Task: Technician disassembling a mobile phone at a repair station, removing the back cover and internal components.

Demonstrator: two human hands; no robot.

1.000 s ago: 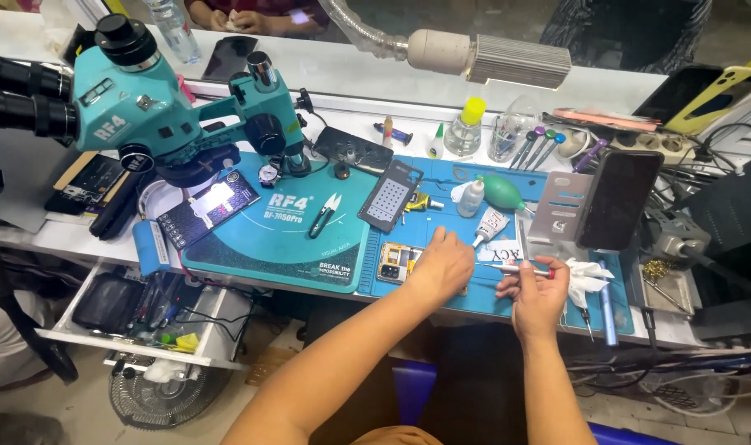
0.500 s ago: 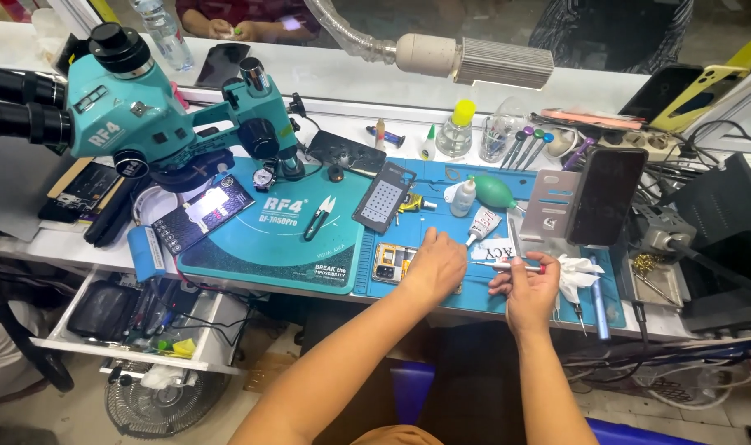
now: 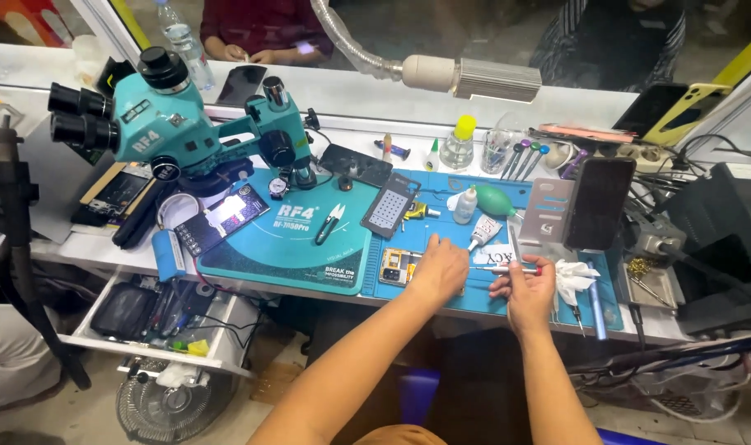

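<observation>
The left hand lies palm-down on the opened phone, which sits on the blue mat near the front edge of the tabletop. Its fingers curl over the phone's right end and seem to pin it in place. The right hand is just beside it, its fingers closed narrowly around a thin screwdriver with a red collar. The shaft points left toward the phone, and the tip is hidden near the left hand.

Judged from this, the step in hand is fine work on the phone's exposed inside, probably at a screw. The next move calls for a steady left hand and a tip set squarely before any turning, since the parts are very small.

Counted on the tabletop: 1 teal microscope at the left, 1 teal round-cornered pad under it, 1 pair of small snips, 1 grey perforated plate, 1 green bulb blower, 1 clear bottle with a yellow cap, 1 dark phone propped upright on a stand, and 1 crumpled white wipe just right of the right hand.
</observation>
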